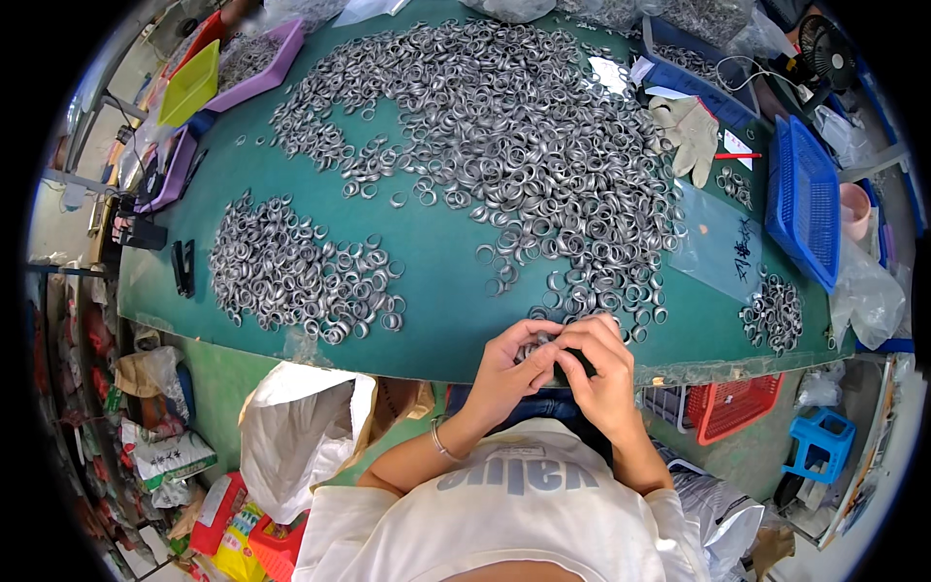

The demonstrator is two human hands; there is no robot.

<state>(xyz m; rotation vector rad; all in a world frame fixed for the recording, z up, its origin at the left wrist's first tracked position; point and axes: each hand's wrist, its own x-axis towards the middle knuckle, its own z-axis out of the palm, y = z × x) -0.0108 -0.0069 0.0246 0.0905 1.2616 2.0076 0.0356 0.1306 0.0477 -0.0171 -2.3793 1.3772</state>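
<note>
At the table's near edge, my left hand (516, 361) curls around a few grey metal rings (536, 343), which show between its thumb and fingers. Close against it is my right hand (596, 361), its fingers bent and its fingertips by the same rings; whatever it pinches is hidden. A large pile of metal rings (543, 136) spreads from the far side of the green table (436, 310) down to just beyond my hands. Off to the left lies a smaller pile of rings (281, 262).
Small ring clusters (773, 315) lie at right, near a clear plastic bag (718, 242), a work glove (690, 136) and a blue basket (803, 204). A black stapler (183, 269) rests at left. Below the edge stand a white sack (291, 446) and a red crate (734, 407).
</note>
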